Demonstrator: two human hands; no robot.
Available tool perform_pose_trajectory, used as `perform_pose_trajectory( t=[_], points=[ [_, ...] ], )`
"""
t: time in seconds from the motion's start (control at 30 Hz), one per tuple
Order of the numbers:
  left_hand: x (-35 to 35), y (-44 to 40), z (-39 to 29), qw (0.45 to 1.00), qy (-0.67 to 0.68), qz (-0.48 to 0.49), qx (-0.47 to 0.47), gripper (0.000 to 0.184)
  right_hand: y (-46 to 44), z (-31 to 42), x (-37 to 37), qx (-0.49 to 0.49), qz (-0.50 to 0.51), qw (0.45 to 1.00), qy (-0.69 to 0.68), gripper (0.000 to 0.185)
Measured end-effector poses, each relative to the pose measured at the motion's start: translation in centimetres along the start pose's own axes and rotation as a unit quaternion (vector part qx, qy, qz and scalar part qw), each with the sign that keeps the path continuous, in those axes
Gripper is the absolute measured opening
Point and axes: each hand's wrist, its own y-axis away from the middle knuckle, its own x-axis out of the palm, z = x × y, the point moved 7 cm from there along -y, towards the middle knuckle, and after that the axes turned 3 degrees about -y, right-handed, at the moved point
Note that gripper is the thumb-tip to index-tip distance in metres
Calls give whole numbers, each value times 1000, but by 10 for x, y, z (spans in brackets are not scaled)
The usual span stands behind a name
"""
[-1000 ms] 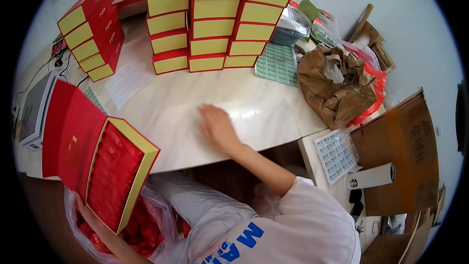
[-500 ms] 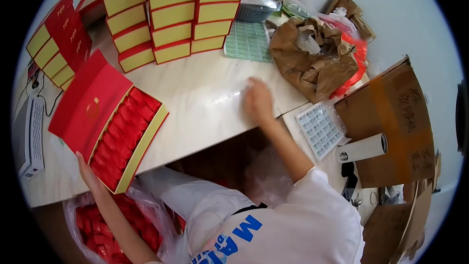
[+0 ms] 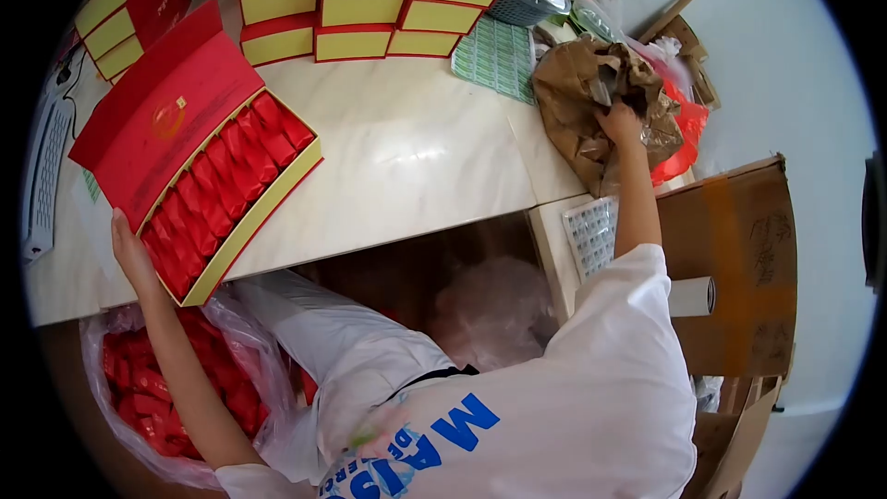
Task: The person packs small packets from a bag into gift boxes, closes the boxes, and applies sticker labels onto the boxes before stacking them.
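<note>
- The left hand point(image 3: 131, 254) touches the near left side of the open red box point(image 3: 255, 222), fingers against its edge; I cannot tell whether it pinches the box.
- The right hand point(image 3: 621, 122) is at the crumpled brown paper bag point(image 3: 575, 125), well to the right of the open red box; its fingertips are hidden in the folds, so I cannot tell whether they are spread or pinching.
- The open red box is over the near left part of the desk point(image 3: 416, 148), set at a slant, its lid point(image 3: 171, 115) folded back on the far left side.
- Shiny red packets point(image 3: 222, 180) lie in a row inside the open red box.
- Beyond the open red box stand stacked red-and-yellow boxes point(image 3: 365, 9).
- Beyond the open red box and to its right, a green printed sheet point(image 3: 494, 57) lies between those stacks and the paper bag.
- Below the open red box, nearer the person, a clear plastic bag point(image 3: 270, 360) holds more red packets.
- Far to the right of the open red box stands a cardboard box point(image 3: 748, 277).
</note>
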Motion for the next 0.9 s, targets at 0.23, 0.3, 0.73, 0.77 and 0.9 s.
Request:
perform_pose_trajectory(
  t=[0.23, 0.3, 0.73, 0.77, 0.9],
  points=[
    [0, 8, -7, 999, -31, -12, -22, 56, -13, 25, -52, -15, 257, 891, -374, 34],
    [3, 9, -4, 999, -5, -9, -40, 56, -21, 7, -42, 31, 305, 876, -372, 34],
    [2, 35, -2, 992, -93, -43, 71, 34, -92, -100, 170, 270, 386, 767, -436, 61],
    [3, 39, -11, 992, -100, -45, 59, 35, -101, -85, 162, 239, 358, 809, -401, 60],
    [2, 35, -1, 993, -85, -45, 68, 35, -112, -51, 139, 130, 260, 919, -267, 57]
  ],
)
